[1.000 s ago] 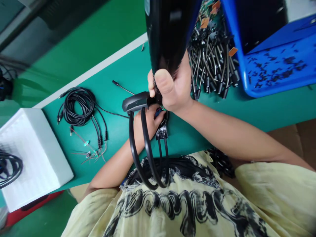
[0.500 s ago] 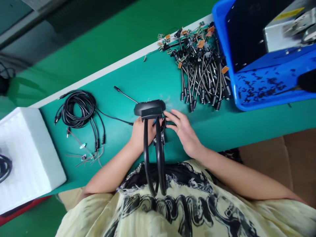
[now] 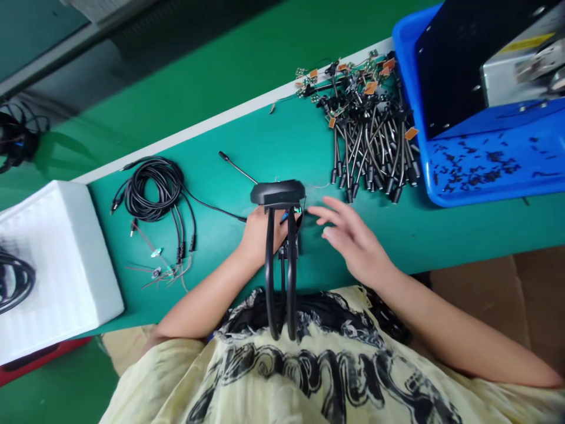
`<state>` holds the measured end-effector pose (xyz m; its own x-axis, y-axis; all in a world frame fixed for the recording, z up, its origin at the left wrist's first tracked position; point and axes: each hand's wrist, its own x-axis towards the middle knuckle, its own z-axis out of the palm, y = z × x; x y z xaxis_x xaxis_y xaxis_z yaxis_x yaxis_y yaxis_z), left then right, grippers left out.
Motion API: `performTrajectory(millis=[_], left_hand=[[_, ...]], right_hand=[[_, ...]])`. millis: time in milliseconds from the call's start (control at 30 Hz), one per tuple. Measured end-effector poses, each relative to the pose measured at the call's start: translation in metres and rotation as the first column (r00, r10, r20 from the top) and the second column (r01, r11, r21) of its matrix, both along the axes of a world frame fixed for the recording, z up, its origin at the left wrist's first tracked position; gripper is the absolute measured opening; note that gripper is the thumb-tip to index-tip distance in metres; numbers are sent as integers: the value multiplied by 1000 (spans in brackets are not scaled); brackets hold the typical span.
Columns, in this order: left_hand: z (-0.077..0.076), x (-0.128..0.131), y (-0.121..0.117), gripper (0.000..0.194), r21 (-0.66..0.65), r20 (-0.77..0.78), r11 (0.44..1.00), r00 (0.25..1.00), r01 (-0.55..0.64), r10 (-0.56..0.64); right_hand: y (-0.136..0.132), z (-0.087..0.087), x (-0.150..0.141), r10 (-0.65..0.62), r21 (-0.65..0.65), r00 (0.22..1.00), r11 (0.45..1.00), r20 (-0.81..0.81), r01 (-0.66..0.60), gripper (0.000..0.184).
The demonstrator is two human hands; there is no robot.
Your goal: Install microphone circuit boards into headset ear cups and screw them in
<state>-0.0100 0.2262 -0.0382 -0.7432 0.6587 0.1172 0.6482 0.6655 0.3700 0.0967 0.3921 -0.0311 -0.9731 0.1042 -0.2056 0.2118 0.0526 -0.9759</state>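
A black headset [image 3: 291, 282] with a double-tube headband is in front of me on the green bench; its ear cup [image 3: 278, 192] is at the top. A thin microphone boom [image 3: 238, 167] points from the ear cup to the upper left. My left hand [image 3: 260, 232] is closed on the headset beneath the ear cup, its fingers partly hidden by the headband. Beside it show a bit of blue and a small green part [image 3: 298, 210]. My right hand [image 3: 353, 235], with fingers spread and nothing held, hovers just right of the headset. A black cable [image 3: 212, 210] runs to my left hand.
Coiled black cables [image 3: 152, 188] with plugs and thin loose wires lie left, beside a white foam box [image 3: 66, 265]. A pile of microphone booms [image 3: 366, 141] with small circuit boards lies at the back right. A blue tray [image 3: 489, 197] holds black bits and a machine [image 3: 503, 82].
My right hand has drawn back to the right, away from the headset. The left hand keeps its hold. The whole view has shifted slightly.
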Motion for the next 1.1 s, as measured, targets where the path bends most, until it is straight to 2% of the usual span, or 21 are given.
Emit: performTrajectory(millis=[33, 67, 100, 167, 233, 300, 400, 500, 567, 667, 767, 833, 933, 1000, 1100], left_hand=[[1, 1, 1, 27, -1, 12, 1000, 1000, 16, -16], [4, 2, 0, 26, -5, 20, 999, 999, 37, -36], [8, 3, -1, 25, -12, 16, 998, 998, 56, -56], [17, 6, -11, 25, -28, -50, 998, 997, 65, -66], [26, 7, -31, 27, -31, -136, 999, 991, 15, -19], [28, 5, -56, 28, -12, -147, 999, 988, -41, 39], [17, -4, -91, 35, -29, -40, 999, 998, -45, 44], [1, -10, -107, 34, -66, 1, 997, 999, -41, 41], [0, -11, -108, 26, -39, -24, 997, 998, -59, 58], [19, -6, -102, 20, 44, -74, 997, 995, -60, 63], [42, -1, -92, 18, 114, -101, 993, 995, 27, -16], [49, 0, -86, 16, 136, -111, 986, 991, 96, -81], [47, -2, -77, 17, 140, -115, 977, 982, 162, -146], [43, -3, -72, 18, 147, -120, 970, 977, 192, -176], [41, -3, -66, 16, 157, -144, 960, 967, 230, -208]], right_hand=[[0, 4, -1, 30, 189, 995, 982, -96, -11, 51], [-1, 7, -3, 89, 369, 979, 929, -185, -14, 46], [-2, 9, -7, 168, 517, 955, 856, -246, -18, 42], [-6, 10, -17, 329, 698, 895, 715, -301, -28, 32], [-11, 9, -26, 417, 774, 845, 633, -334, -7, 28], [-13, 7, -32, 449, 807, 818, 590, -359, 30, 26], [-16, 6, -35, 484, 851, 821, 524, -303, 5, 25], [-20, 3, -36, 507, 875, 838, 478, -204, -76, 29], [-23, 1, -38, 494, 876, 852, 472, -173, -96, 31], [-23, 0, -41, 497, 875, 854, 470, -156, -113, 27], [-18, 8, -39, 485, 854, 845, 516, -226, -68, 24], [-15, 19, -33, 421, 827, 856, 562, -299, 12, 21], [-14, 37, -23, 341, 757, 853, 648, -394, 91, 18], [-17, 44, -20, 349, 714, 841, 697, -413, 61, 24], [-23, 45, -25, 370, 697, 871, 715, -324, -44, 12]])
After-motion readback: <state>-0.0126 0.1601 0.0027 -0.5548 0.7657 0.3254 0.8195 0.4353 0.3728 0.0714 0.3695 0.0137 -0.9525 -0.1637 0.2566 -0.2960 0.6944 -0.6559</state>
